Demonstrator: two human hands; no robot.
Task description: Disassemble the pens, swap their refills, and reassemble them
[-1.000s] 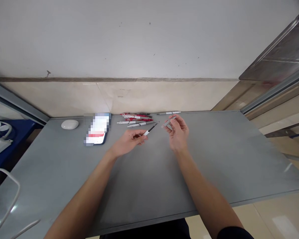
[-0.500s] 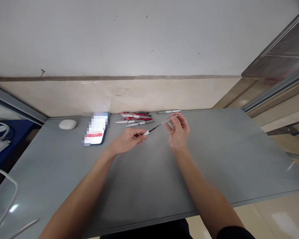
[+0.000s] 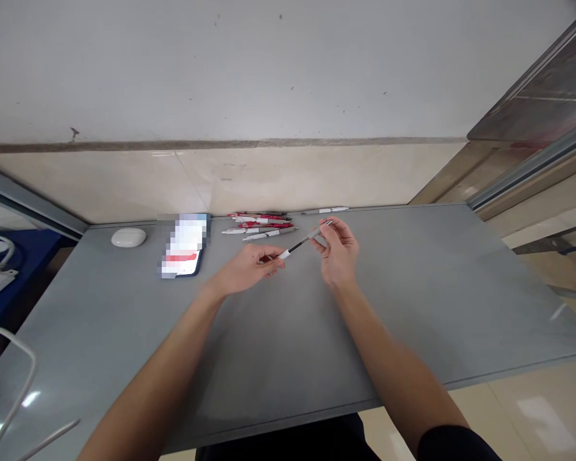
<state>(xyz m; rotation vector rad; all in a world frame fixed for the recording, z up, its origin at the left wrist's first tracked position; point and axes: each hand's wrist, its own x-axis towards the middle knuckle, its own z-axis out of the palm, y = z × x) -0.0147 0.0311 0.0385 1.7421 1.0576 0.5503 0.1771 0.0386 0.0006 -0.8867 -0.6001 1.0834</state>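
Note:
My left hand is closed around the white barrel of a pen, whose end pokes out past the fingertips. From that barrel a thin dark refill runs up to the right. My right hand pinches the pen's greyish front section, which sits around the far part of the refill. Part of the refill stays bare between the two pieces. Just beyond my hands lies a loose pile of red and white pens, and one more white pen lies apart by the wall.
The grey table meets a tiled wall at the back. To the left of the pens lie a phone with a lit, blurred screen and a white rounded case. A white cable hangs at the lower left.
My right hand has moved a little left and closer to my left hand, with the front section sliding further over the refill. Less of the refill shows between them.

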